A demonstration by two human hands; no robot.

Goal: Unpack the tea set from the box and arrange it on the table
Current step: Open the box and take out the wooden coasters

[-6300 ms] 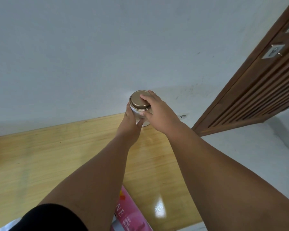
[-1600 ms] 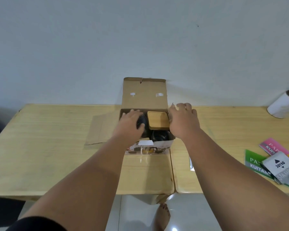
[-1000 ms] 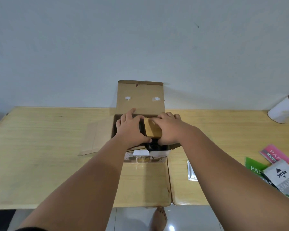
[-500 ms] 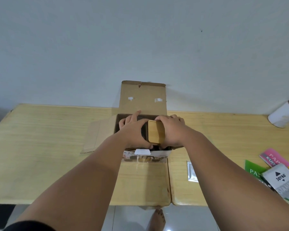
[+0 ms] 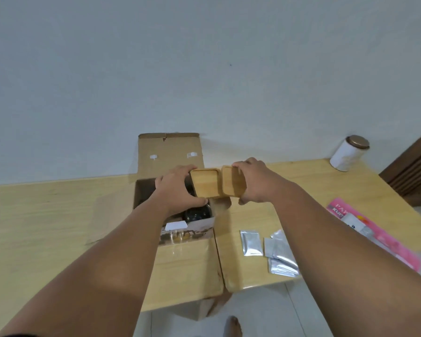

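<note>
tan wooden squares, brown cardboard box, silver sachets, pink packet

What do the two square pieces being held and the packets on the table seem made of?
The square pieces look like bamboo or light wood: matte, pale tan, with a raised rim. The packets are probably foil or metallised plastic: silvery, glossy, creased.

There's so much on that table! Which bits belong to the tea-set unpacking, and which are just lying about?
In the job: open cardboard box; dark piece inside it; left wooden square, gripped by the left hand; right wooden square, gripped by the right hand.
Lying about, untouched: foil sachets; pink booklet; white canister, far right on the table.
</note>
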